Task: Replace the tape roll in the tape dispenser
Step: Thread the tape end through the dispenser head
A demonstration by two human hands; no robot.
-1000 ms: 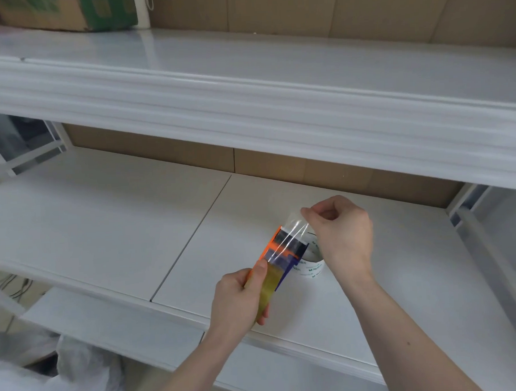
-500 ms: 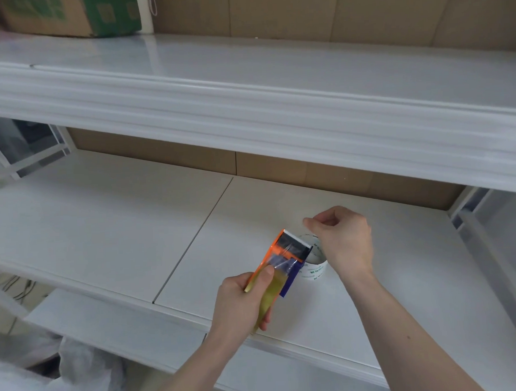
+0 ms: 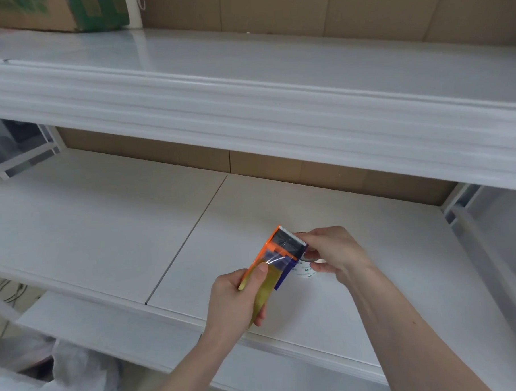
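Observation:
My left hand (image 3: pixel 234 299) grips an orange and blue tape dispenser (image 3: pixel 282 247) over the lower shelf, thumb pressed on its yellowish tape roll (image 3: pixel 269 280). The toothed cutter points up and away from me. A clear strip of tape lies across the dispenser's top. My right hand (image 3: pixel 333 251) is at the cutter end with its fingertips pinched together against the teeth, seemingly on the tape's free end. A white empty roll (image 3: pixel 306 272) with green lettering lies on the shelf, half hidden under the dispenser and my right hand.
The white lower shelf (image 3: pixel 104 225) has a seam left of my hands. The upper shelf (image 3: pixel 246 101) overhangs it, with a cardboard box (image 3: pixel 65 11) at its far left. A white plastic bag (image 3: pixel 66 378) sits low at the left. Shelf posts stand at both sides.
My right hand, which held a stretched strip of clear tape above the dispenser, has come down to the cutter. The strip is no longer raised. My left hand tilted the dispenser flatter.

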